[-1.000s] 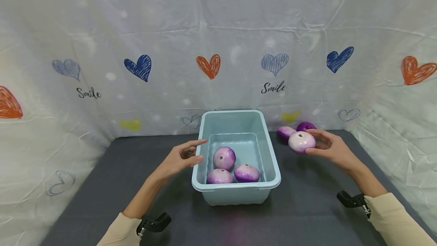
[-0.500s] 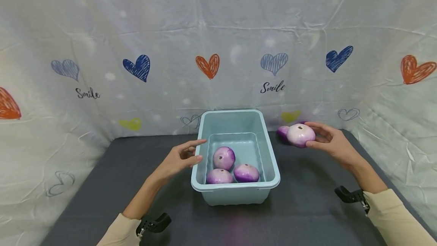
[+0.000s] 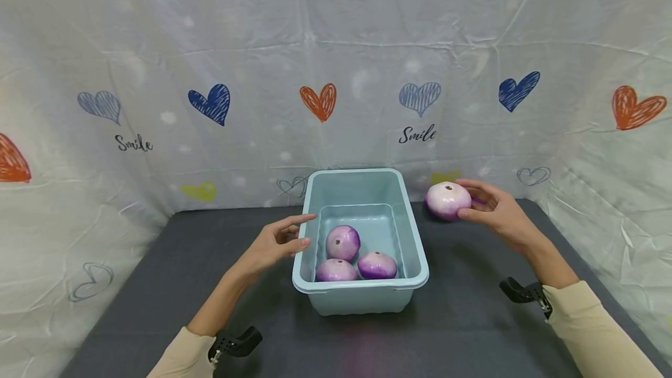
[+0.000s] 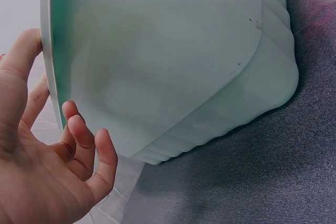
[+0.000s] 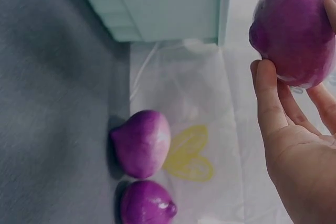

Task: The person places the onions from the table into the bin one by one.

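As a heart-printed backdrop (image 3: 357,45) hangs behind a dark counter (image 3: 451,331), a pale blue bin (image 3: 359,299) stands on it. Relaxed and holding nothing, a person's left grip (image 3: 278,241) is at the bin's left edge, while the right grip (image 3: 499,214) pinches a glossy purple onion (image 3: 446,202) in the air, to the bin's right. Three more onions (image 3: 343,242) lie inside; two others (image 5: 143,144) lie near the backdrop. The held onion looks firm and fairly light, its smooth skin likely slippery, best taken around its widest girth
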Action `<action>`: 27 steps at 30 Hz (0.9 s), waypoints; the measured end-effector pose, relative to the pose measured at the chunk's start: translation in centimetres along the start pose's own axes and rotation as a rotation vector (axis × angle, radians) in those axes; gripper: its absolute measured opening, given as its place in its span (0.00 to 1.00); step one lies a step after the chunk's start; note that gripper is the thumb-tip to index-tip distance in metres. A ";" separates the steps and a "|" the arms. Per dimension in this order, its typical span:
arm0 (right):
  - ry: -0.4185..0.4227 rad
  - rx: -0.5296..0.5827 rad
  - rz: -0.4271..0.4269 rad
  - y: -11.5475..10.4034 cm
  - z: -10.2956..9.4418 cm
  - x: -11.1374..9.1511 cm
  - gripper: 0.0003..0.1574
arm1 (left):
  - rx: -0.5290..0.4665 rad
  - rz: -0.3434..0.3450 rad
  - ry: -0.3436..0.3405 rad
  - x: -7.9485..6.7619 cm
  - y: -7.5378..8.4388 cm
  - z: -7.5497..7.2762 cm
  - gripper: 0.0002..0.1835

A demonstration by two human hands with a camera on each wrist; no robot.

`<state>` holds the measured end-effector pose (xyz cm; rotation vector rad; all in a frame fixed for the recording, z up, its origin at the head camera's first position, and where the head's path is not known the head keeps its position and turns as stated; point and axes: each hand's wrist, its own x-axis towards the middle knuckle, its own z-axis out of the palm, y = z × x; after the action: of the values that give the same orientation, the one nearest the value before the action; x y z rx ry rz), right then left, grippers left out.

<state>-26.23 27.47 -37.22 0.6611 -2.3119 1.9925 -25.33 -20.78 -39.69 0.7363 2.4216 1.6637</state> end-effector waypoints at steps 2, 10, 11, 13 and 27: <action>-0.001 -0.005 -0.002 -0.3 0.3 0.3 0.34 | -0.002 -0.001 0.000 0.0 0.0 0.0 0.28; -0.006 -0.016 -0.009 -1.2 1.3 1.5 0.34 | -0.013 -0.015 -0.006 -0.1 -0.1 0.1 0.29; -0.010 -0.011 -0.009 -1.3 1.5 1.7 0.34 | -0.013 -0.017 -0.006 -0.1 -0.1 0.0 0.29; -0.019 0.004 -0.013 -1.5 1.7 2.0 0.34 | -0.012 -0.020 -0.004 -0.1 0.0 0.0 0.29; -0.066 0.045 -0.057 -2.7 3.9 3.7 0.36 | -0.008 -0.017 0.000 -0.1 -0.1 -0.1 0.29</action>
<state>-27.69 22.43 -34.33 0.7981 -2.2629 2.0332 -25.28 -20.92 -39.75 0.7127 2.4133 1.6663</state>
